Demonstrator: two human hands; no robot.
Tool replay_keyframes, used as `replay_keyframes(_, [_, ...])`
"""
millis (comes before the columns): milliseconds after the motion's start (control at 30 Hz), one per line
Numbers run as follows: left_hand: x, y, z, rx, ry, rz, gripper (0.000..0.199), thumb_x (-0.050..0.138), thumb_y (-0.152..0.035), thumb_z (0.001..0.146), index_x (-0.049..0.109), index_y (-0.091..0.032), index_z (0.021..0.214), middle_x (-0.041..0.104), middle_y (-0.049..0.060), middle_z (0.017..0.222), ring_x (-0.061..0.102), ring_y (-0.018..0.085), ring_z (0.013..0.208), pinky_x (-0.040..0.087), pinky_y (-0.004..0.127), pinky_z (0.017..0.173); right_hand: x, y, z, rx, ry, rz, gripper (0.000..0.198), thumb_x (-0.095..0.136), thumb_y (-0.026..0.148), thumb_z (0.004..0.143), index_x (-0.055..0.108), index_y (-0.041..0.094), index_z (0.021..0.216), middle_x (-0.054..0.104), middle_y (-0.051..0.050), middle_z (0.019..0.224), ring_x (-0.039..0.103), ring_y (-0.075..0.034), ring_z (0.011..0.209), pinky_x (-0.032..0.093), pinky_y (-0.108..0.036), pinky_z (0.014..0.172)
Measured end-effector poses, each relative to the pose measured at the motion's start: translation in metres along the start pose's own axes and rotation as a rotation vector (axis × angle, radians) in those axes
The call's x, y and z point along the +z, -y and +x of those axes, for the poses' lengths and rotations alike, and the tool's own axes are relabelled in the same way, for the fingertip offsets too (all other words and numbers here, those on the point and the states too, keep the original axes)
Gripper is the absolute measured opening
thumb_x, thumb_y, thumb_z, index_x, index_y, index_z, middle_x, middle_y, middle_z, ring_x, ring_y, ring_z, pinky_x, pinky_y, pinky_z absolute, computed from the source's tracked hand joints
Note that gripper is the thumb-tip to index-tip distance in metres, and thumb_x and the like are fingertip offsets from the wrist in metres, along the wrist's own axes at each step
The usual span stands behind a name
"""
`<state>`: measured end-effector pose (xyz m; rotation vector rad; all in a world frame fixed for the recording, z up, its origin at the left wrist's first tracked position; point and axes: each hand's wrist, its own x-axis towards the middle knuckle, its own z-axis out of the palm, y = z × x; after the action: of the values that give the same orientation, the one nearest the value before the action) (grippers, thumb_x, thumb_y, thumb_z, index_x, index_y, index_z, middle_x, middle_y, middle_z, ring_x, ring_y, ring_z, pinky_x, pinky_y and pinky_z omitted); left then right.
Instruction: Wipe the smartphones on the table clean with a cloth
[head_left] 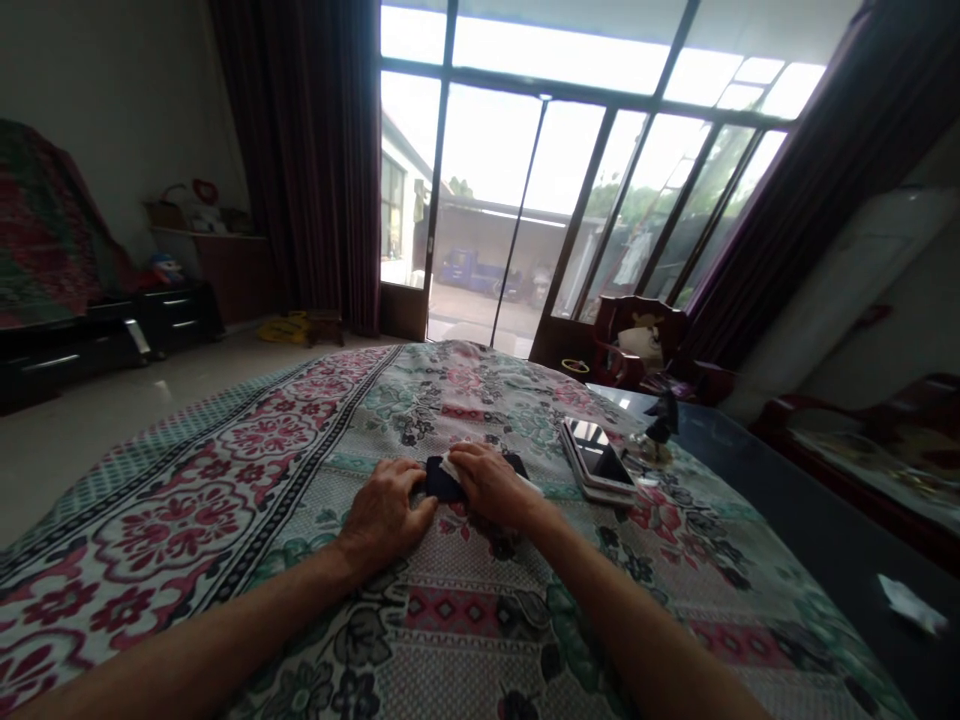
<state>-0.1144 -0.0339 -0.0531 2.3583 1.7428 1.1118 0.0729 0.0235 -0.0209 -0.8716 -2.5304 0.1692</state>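
A dark phone (444, 482) lies flat on the flower-patterned cloth (480, 640) in front of me. My left hand (386, 505) grips its left end between thumb and fingers. Over the phone's middle, my right hand (491, 485) presses a white tissue (448, 466) against its surface, hiding much of it. More of the tissue shows beyond the right side of that hand. To the right rests a small stack of phones (600, 460), the top one with a dark screen and a light frame.
A small dark figurine (661, 420) stands right of the stack. Beyond it runs a dark glossy tabletop (780, 500) with a crumpled white tissue (911, 605). Wooden chairs (641, 335) and glass doors (495, 220) are at the back, a black cabinet (180, 315) at left.
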Motion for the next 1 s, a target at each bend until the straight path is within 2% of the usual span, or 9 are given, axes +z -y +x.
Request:
replay_keyframes(167, [0.004,0.003,0.000,-0.035,-0.008,0.016,0.037,0.060,-0.026,0.078,0.063,-0.013,0.112,0.066,0.013,0.113,0.057,0.030,0.109,0.047,0.046,0.098,0.002,0.010,0.006,-0.036,0.061,0.013,0.029,0.042,0.008,0.093,0.062,0.017,0.112,0.062,-0.011,0.125,0.054,-0.019,0.118,0.036,-0.039,0.107])
replay_keyframes(400, [0.012,0.007,-0.001,-0.058,-0.042,0.007,0.054,0.059,-0.026,0.076,0.054,-0.012,0.128,0.062,0.016,0.127,0.055,0.032,0.119,0.042,0.047,0.106,0.014,0.008,0.008,-0.078,0.027,0.045,0.036,0.045,0.009,0.088,0.061,0.014,0.119,0.061,-0.012,0.130,0.053,-0.019,0.121,0.037,-0.037,0.109])
replay_keyframes(500, [0.010,0.006,-0.001,-0.073,-0.033,-0.007,0.058,0.059,-0.025,0.076,0.052,-0.010,0.131,0.063,0.017,0.126,0.056,0.031,0.118,0.042,0.044,0.106,0.017,0.005,0.009,-0.072,0.015,0.064,0.036,0.046,0.008,0.086,0.063,0.014,0.117,0.064,-0.011,0.125,0.056,-0.019,0.119,0.038,-0.035,0.108])
replay_keyframes(667, [0.005,0.004,0.001,-0.121,0.009,-0.066,0.064,0.060,-0.024,0.075,0.048,-0.013,0.137,0.069,0.011,0.112,0.060,0.027,0.107,0.046,0.042,0.099,0.019,0.005,0.008,-0.063,-0.007,0.077,0.035,0.047,0.008,0.086,0.065,0.014,0.115,0.064,-0.011,0.124,0.057,-0.019,0.116,0.039,-0.032,0.105])
replay_keyframes(767, [0.004,0.004,0.001,-0.134,0.025,-0.086,0.066,0.061,-0.023,0.075,0.046,-0.013,0.139,0.069,0.011,0.110,0.060,0.028,0.106,0.046,0.042,0.098,0.019,0.011,0.004,-0.026,-0.039,-0.005,0.032,0.050,0.012,0.086,0.065,0.017,0.113,0.061,-0.010,0.127,0.054,-0.022,0.116,0.035,-0.038,0.104])
replay_keyframes(867, [0.004,0.003,0.002,-0.144,0.019,-0.080,0.066,0.061,-0.023,0.074,0.047,-0.013,0.138,0.069,0.011,0.109,0.060,0.028,0.106,0.047,0.041,0.096,0.018,0.019,0.001,0.084,-0.080,-0.132,0.029,0.054,0.019,0.086,0.065,0.025,0.112,0.059,-0.007,0.126,0.050,-0.027,0.116,0.028,-0.048,0.104])
replay_keyframes(1000, [0.002,0.002,0.002,-0.135,0.029,-0.072,0.061,0.063,-0.023,0.075,0.051,-0.015,0.135,0.070,0.010,0.109,0.060,0.028,0.106,0.046,0.040,0.096,0.016,0.025,-0.001,0.157,-0.030,-0.149,0.029,0.050,0.019,0.089,0.064,0.027,0.114,0.062,-0.006,0.113,0.052,-0.025,0.109,0.033,-0.041,0.094])
